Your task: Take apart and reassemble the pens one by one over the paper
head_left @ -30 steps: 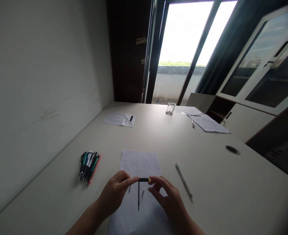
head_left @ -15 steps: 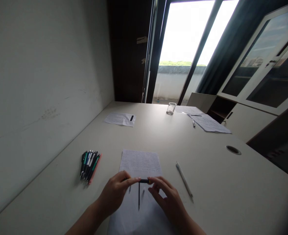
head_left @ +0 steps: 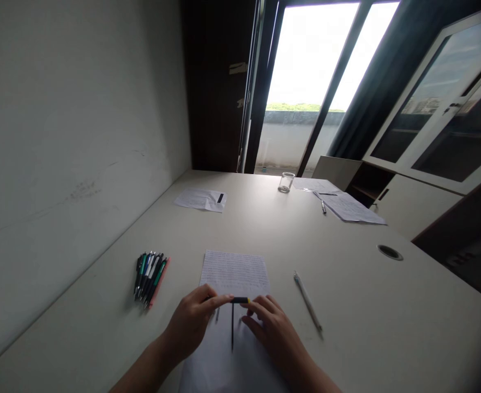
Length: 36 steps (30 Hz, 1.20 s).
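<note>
My left hand (head_left: 191, 319) pinches a dark pen barrel (head_left: 239, 300) with a yellow end, held level above the written sheet of paper (head_left: 236, 270). My right hand (head_left: 270, 323) is just beside the barrel's yellow end, its thumb and fingers apart; whether a fingertip still touches the barrel I cannot tell. Below the barrel a thin dark pen refill (head_left: 233, 330) lies lengthwise on the paper. A small pale piece (head_left: 240, 317) lies by my right thumb. Close to my left fingers is a slim metallic piece (head_left: 217, 314), too small to name.
Several pens (head_left: 149, 279) lie bunched on the left. On the right lies a white pen (head_left: 308, 303). Farther back are a glass (head_left: 286, 183), a crumpled sheet (head_left: 199, 200), stacked papers (head_left: 353, 207) and another pen (head_left: 323, 207). A round cable hole (head_left: 390, 252) is at the right.
My right hand has drawn off the barrel's yellow end and lowered slightly toward the small pale piece. The left hand keeps the barrel nearly where it was.
</note>
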{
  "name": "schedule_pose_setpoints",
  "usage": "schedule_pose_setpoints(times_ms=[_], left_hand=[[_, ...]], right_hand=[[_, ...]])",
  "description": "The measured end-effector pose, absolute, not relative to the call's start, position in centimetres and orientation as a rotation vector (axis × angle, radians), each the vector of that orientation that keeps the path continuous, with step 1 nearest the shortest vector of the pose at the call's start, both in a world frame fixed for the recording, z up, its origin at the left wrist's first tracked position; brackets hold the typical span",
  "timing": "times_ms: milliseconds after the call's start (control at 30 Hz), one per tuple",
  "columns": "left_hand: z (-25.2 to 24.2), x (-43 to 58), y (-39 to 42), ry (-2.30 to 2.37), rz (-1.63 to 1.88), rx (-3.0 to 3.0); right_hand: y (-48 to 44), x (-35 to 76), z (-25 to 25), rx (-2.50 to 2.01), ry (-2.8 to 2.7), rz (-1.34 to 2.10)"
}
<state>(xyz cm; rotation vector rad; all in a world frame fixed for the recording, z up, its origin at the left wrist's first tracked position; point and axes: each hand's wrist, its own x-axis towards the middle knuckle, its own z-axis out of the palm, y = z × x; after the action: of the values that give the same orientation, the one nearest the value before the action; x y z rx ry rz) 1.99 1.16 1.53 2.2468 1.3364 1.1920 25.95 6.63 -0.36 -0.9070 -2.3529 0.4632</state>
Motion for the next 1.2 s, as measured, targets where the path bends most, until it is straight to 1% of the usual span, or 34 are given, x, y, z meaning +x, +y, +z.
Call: schedule_pose_setpoints(times_ms=[667, 1033, 1200], left_hand=[[0.67, 1.89, 1.29, 1.343, 1.165, 2.237], [0.76, 1.91, 1.23, 1.318, 1.165, 2.221], [1.18, 2.01, 1.17, 1.330, 1.163, 2.241]], right_hand=[[6.42, 25.24, -0.64, -0.918, -2.362, 0.465], [6.41, 25.19, -0.59, -0.904, -2.350, 0.438], [6.56, 25.19, -0.49, -0.924, -2.369, 0.480]])
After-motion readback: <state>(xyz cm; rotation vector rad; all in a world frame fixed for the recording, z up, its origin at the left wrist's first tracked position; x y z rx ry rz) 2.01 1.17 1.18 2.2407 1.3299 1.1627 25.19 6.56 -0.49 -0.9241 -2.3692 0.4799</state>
